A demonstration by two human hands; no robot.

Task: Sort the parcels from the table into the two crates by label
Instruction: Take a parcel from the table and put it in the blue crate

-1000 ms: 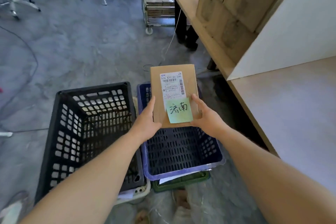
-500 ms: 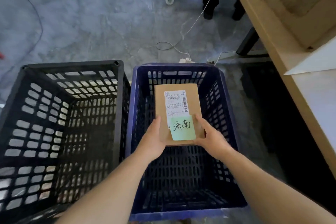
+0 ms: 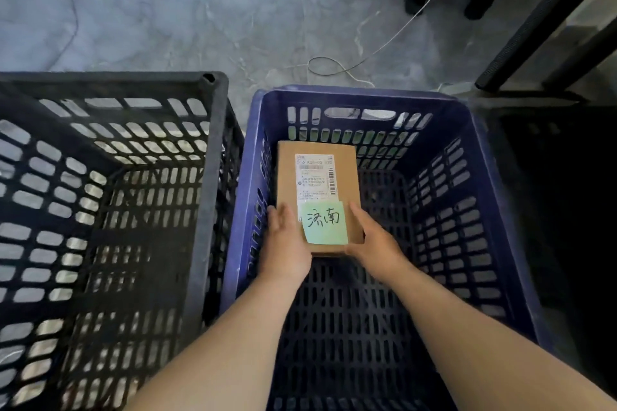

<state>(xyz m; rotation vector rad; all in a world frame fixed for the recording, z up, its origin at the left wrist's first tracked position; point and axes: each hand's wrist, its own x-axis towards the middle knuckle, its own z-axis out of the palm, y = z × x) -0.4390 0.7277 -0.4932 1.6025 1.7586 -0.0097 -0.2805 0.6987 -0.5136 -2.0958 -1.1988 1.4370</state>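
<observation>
Black crate (image 3: 213, 150): far left, slotted walls, on the grey floor (image 3: 167, 10); nothing visible inside.

Blue crate (image 3: 474, 157): just beside the black one, their rims close together; slotted walls and base.

Left hand (image 3: 287, 243): reaching down inside the blue crate, palm pressed against the parcel's left edge, thumb lying on its top face.

Parcel (image 3: 287, 183): flat brown cardboard box, held inside the blue crate, towards its far left part, top face up. Whether it rests on the crate bottom cannot be told. White shipping label (image 3: 314, 177) with barcode on top; green sticky note (image 3: 325, 225) with two handwritten characters at the near end.

Right hand (image 3: 377, 243): gripping the parcel's right near corner, thumb on top; both hands clamp the box between them.

Thin cable (image 3: 384, 50): looped on the floor beyond the blue crate.

Dark table leg (image 3: 534, 23): upper right, slanting.
</observation>
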